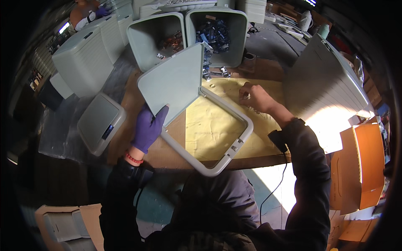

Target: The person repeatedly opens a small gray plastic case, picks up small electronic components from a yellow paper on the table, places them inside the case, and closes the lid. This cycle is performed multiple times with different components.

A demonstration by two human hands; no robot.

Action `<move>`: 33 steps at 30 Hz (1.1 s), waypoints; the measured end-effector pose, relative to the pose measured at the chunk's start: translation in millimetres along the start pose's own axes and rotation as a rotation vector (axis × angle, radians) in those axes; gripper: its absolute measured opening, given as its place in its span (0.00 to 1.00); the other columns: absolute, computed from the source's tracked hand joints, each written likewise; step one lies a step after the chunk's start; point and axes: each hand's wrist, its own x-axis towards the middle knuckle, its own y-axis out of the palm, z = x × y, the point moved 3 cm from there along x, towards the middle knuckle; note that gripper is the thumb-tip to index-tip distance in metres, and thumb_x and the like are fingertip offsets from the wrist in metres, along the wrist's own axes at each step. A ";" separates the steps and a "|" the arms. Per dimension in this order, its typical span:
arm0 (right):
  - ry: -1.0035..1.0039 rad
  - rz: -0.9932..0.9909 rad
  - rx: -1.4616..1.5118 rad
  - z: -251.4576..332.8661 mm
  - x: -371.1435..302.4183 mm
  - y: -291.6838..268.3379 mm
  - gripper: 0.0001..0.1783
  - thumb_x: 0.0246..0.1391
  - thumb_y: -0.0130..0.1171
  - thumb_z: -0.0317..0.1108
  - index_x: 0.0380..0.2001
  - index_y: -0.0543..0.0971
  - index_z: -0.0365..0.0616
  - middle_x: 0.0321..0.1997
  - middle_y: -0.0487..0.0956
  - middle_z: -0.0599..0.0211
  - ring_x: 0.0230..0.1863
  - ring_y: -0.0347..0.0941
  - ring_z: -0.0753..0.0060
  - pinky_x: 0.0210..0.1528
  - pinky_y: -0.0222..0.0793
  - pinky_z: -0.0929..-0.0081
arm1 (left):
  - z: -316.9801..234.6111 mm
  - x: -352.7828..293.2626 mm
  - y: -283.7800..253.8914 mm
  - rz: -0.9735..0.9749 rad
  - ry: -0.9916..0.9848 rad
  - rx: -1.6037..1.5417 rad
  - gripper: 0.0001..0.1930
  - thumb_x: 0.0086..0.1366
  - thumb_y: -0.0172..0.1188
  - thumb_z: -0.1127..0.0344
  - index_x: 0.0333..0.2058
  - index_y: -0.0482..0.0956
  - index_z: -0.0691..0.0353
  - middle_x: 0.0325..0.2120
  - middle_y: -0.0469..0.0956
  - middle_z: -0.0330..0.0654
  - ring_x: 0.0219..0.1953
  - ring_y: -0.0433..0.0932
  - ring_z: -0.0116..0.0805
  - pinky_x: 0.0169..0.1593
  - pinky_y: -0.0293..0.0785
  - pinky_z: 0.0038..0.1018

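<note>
The left hand (147, 127), in a purple glove, is clamped on the lower edge of a pale grey-green lid (172, 81), thumb flat on its broad face; the bare right hand (260, 99), off at 2 o'clock from the open frame's middle, has its fingertips bent close in, and I cannot tell whether a small part sits between them. The lid stands raised toward 11 o'clock, its lower-right edge meeting the square frame (183, 152), which lies over a yellow sheet (213, 129) and juts past the near edge of the tabletop (58, 134). To do this well, I would keep the gloved hand firm so the lid cannot swing, hold the meeting edge in plain sight, and bring small parts over singly, without pressing on the frame's overhanging corner. Beyond, at 11 o'clock, a left bin (141, 39) tips its mouth this way with reddish parts (173, 42) inside; at 12, a right bin (238, 35) holds a deeper heap of dark-blue parts (213, 34), with shiny clips (225, 72) loose before it. At 7, a carton (94, 219) holds grey panels (63, 224).
</note>
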 end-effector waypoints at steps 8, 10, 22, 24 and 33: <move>-0.390 -0.072 0.258 126.0 0.2 -16.6 0.06 0.51 0.65 0.24 0.32 0.79 0.36 0.25 0.78 0.59 0.27 0.74 0.67 0.35 0.74 0.69 | 2.1 -8.8 -3.1 -0.011 -0.297 -0.351 0.18 0.72 0.60 0.63 0.55 0.74 0.67 0.44 0.77 0.35 0.46 0.71 0.22 0.51 0.69 0.25; -0.487 0.071 0.263 166.3 9.7 8.4 0.07 0.46 0.63 0.21 0.30 0.77 0.37 0.25 0.77 0.58 0.28 0.75 0.61 0.35 0.73 0.66 | 1.5 -8.4 -5.9 -0.029 -0.354 -0.376 0.18 0.73 0.60 0.62 0.55 0.74 0.66 0.42 0.77 0.34 0.45 0.71 0.22 0.51 0.69 0.24; -0.249 -0.052 0.507 217.0 44.3 71.3 0.06 0.50 0.65 0.24 0.33 0.81 0.41 0.30 0.84 0.54 0.34 0.83 0.50 0.40 0.77 0.62 | 2.4 -6.7 -3.8 0.018 -0.284 -0.455 0.15 0.73 0.59 0.62 0.51 0.76 0.65 0.42 0.79 0.36 0.44 0.75 0.24 0.49 0.72 0.26; -0.242 -0.069 0.519 215.5 44.0 73.8 0.06 0.50 0.65 0.23 0.33 0.81 0.40 0.30 0.84 0.54 0.33 0.83 0.51 0.39 0.78 0.63 | 3.0 -6.6 -4.5 0.022 -0.277 -0.443 0.15 0.73 0.59 0.62 0.51 0.77 0.65 0.42 0.79 0.36 0.43 0.74 0.24 0.49 0.73 0.26; -0.204 -0.011 0.609 207.4 40.8 77.6 0.06 0.48 0.67 0.22 0.32 0.81 0.38 0.28 0.84 0.55 0.29 0.83 0.60 0.36 0.77 0.68 | 3.5 -6.8 -3.9 0.015 -0.286 -0.458 0.15 0.73 0.60 0.62 0.51 0.77 0.66 0.43 0.80 0.37 0.44 0.74 0.24 0.48 0.72 0.26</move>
